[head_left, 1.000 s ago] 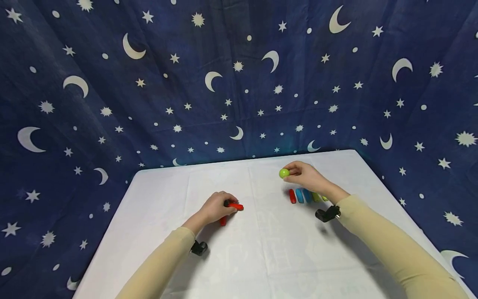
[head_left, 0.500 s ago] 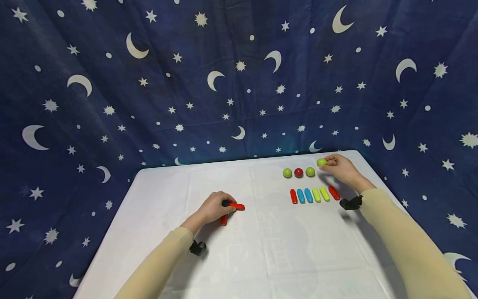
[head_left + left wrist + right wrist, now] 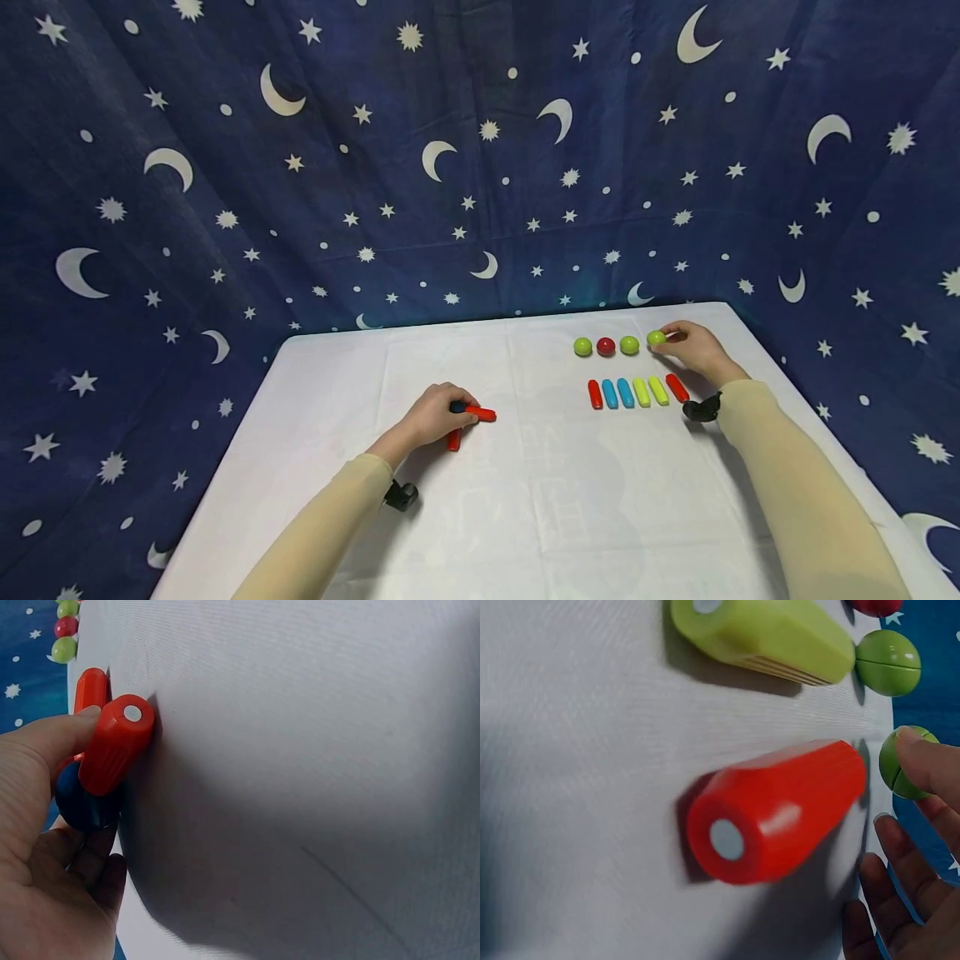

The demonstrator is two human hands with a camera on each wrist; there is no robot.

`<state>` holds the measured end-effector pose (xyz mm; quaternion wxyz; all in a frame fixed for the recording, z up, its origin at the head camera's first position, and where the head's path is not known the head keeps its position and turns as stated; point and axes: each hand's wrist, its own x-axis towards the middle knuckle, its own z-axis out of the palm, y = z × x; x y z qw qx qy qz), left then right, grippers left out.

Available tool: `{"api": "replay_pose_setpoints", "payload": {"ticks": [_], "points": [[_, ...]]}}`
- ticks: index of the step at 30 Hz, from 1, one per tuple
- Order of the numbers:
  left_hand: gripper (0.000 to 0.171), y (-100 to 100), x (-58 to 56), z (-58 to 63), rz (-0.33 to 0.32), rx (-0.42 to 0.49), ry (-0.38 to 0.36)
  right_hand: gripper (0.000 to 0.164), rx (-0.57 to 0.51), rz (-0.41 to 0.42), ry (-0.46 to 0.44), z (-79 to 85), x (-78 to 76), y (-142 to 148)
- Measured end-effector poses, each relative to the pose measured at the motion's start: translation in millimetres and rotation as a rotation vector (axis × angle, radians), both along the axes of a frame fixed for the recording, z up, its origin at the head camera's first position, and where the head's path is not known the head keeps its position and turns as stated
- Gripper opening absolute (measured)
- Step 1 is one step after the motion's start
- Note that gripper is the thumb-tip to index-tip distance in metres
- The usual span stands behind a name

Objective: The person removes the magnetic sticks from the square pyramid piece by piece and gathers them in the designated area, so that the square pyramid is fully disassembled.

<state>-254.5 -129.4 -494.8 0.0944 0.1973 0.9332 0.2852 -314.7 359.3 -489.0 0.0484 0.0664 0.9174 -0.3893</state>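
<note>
My left hand [image 3: 435, 414] holds a dark blue ball [image 3: 86, 802] low over the white table, with two red magnetic rods, one rod [image 3: 124, 739] nearer the wrist camera and another rod [image 3: 91, 691] beyond it. The thumb lies against the red rods. At the back right, my right hand [image 3: 697, 350] pinches a green ball [image 3: 656, 337] between thumb and index finger, at the end of a row of balls. That row has a green ball [image 3: 582, 347], a red ball [image 3: 606, 346] and another green ball [image 3: 629, 344]. The right hand's other fingers are spread.
In front of the balls lies a row of rods: a red rod [image 3: 595, 394], two blue rods [image 3: 618, 392], two yellow-green rods [image 3: 649, 391] and a tilted red rod [image 3: 677, 387]. A dark blue curtain [image 3: 480, 167] with moons and stars hangs behind the white table [image 3: 600, 517].
My right hand carried the green ball from the left of the row to its right end, then lowered it toward the table. My left hand stays with the blue ball and red rods.
</note>
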Motion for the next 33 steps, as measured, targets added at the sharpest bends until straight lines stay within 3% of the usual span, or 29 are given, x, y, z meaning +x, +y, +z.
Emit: {"api": "replay_pose_setpoints", "payload": {"ticks": [8,23,33], "points": [[0.016,0.2,-0.2,1.4,0.001,0.008,-0.017,0.058,0.012,-0.043,-0.033,-2.2,-0.6,-2.3],[0.017,-0.2,2.0,2.3,0.009,0.005,-0.014,0.059,0.004,-0.036,-0.046,-3.8,-0.6,-3.6],[0.016,-1.3,3.5,-3.2,-0.004,0.018,-0.001,0.066,0.018,-0.035,-0.053,-4.8,0.5,-5.5]]}}
